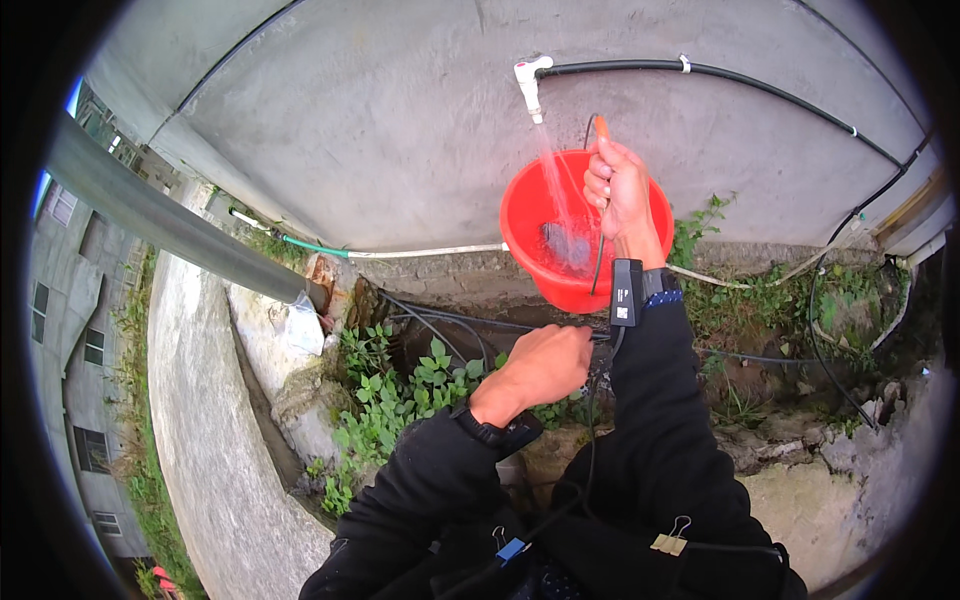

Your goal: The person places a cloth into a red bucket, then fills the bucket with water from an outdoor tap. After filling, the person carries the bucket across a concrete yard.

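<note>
My right hand (621,187) grips the orange grip (602,127) on the wire handle of a red plastic bucket (529,251). The bucket hangs tilted against the grey wall. From a white plastic tap (529,86) above it, a stream of water (556,180) runs down into the bucket. Something greyish (566,247) shows in the splashing water; I cannot tell what it is. My left hand (538,367) is below the bucket and apart from it, back of the hand up and fingers curled. Whether it holds anything is hidden.
A black pipe (615,66) feeds the tap along the wall (360,127). Hoses (450,315) cross the ditch under the bucket. Leafy plants (409,397) grow by my left arm. A thick grey pipe (180,210) slants in from the left, beside a curved concrete ledge (210,420).
</note>
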`<action>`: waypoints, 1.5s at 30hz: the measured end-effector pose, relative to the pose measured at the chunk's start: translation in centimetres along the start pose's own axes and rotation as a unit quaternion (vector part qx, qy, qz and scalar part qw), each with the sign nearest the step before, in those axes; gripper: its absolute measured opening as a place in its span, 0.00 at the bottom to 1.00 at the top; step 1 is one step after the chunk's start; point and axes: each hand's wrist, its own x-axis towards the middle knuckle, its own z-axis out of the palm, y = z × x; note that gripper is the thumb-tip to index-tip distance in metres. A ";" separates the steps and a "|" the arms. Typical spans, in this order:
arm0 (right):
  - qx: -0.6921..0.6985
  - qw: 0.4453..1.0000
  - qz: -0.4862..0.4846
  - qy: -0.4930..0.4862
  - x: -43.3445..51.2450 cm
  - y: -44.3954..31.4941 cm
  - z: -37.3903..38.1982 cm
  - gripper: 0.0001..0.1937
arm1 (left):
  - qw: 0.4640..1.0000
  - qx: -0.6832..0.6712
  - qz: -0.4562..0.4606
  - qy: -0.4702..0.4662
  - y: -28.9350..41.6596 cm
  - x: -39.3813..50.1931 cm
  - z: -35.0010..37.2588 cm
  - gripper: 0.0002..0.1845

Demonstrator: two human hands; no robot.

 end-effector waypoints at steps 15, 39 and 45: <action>0.008 1.000 -0.009 -0.001 0.5 0.2 -0.4 0.10 | 0.982 0.172 0.077 0.025 -1.5 -0.2 3.1 0.28; 0.033 0.999 -0.008 0.006 -0.3 0.4 0.8 0.10 | 0.870 -0.298 0.131 0.370 -1.4 8.1 0.5 0.24; 0.045 0.999 0.005 -0.012 -0.2 0.1 0.7 0.11 | 0.826 -0.479 0.026 0.297 -0.4 11.2 -1.5 0.28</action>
